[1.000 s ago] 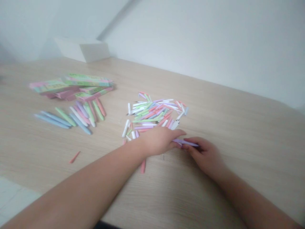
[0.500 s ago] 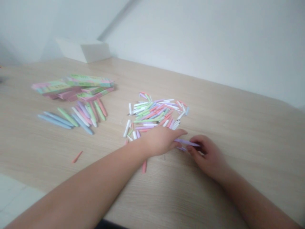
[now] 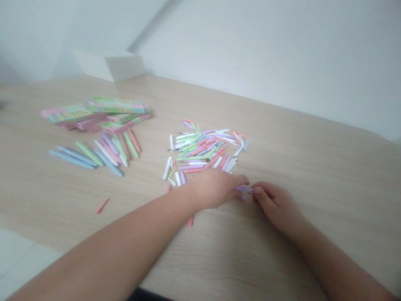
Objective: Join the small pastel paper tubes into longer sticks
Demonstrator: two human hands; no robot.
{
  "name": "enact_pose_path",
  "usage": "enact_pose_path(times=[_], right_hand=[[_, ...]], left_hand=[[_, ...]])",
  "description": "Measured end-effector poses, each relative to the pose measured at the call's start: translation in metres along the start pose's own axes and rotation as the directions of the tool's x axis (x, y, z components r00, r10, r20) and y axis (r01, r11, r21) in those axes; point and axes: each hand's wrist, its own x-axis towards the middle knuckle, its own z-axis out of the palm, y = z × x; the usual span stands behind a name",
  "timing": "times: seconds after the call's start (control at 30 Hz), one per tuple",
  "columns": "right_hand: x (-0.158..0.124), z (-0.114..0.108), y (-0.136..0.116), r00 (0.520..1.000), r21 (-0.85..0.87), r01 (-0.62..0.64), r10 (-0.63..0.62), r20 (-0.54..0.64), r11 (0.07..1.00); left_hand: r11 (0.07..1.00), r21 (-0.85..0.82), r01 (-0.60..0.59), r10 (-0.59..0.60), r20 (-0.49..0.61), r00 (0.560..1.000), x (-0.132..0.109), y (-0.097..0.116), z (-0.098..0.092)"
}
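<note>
A slim purple pen (image 3: 243, 190) spans the gap between my two hands, just above the wooden table. My left hand (image 3: 217, 188) is closed around its left part, with the back of the hand hiding most of that end. The fingertips of my right hand (image 3: 275, 205) pinch the pen's right end. Beyond my left hand lies a pile of loose pen parts (image 3: 203, 148) in white, green, pink, purple and blue. White caps (image 3: 167, 168) lie at the pile's left side. A pink pen part (image 3: 190, 220) peeks out below my left wrist.
To the left, several whole pens (image 3: 108, 152) lie side by side. Behind them are stacked green and pink boxes (image 3: 117, 105). A small orange-red piece (image 3: 102, 205) lies alone near the left front. A white box-like object (image 3: 125, 68) stands by the wall.
My right hand has closed its fingers over the pen's right end, so less of the pen shows. My left hand has shifted very slightly to the right.
</note>
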Motion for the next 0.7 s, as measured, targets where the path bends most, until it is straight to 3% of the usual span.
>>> enact_pose_path(times=[0.13,0.27,0.37,0.5,0.7], right_hand=[[-0.003,0.000,0.008,0.977,0.095,0.146,-0.129,-0.167,0.985],[-0.006,-0.009,0.011,0.955,-0.038,0.260,-0.262,-0.137,0.965],[-0.007,-0.013,0.006,0.975,-0.127,0.150,-0.168,-0.147,0.980],[-0.006,-0.010,-0.003,0.986,-0.084,-0.022,0.007,-0.168,0.996],[-0.007,-0.011,-0.003,0.996,-0.113,0.005,-0.016,-0.093,0.994]], left_hand=[[0.999,-0.006,-0.035,0.034,-0.062,0.997,-0.001,-0.002,0.000],[1.000,-0.016,-0.021,0.020,-0.094,0.995,-0.002,-0.003,0.001],[0.999,-0.029,-0.015,0.013,-0.060,0.998,-0.002,-0.001,0.001],[0.999,-0.048,0.000,-0.002,-0.027,1.000,-0.001,0.001,-0.001],[0.999,-0.005,-0.032,0.031,-0.050,0.998,-0.001,-0.004,0.002]])
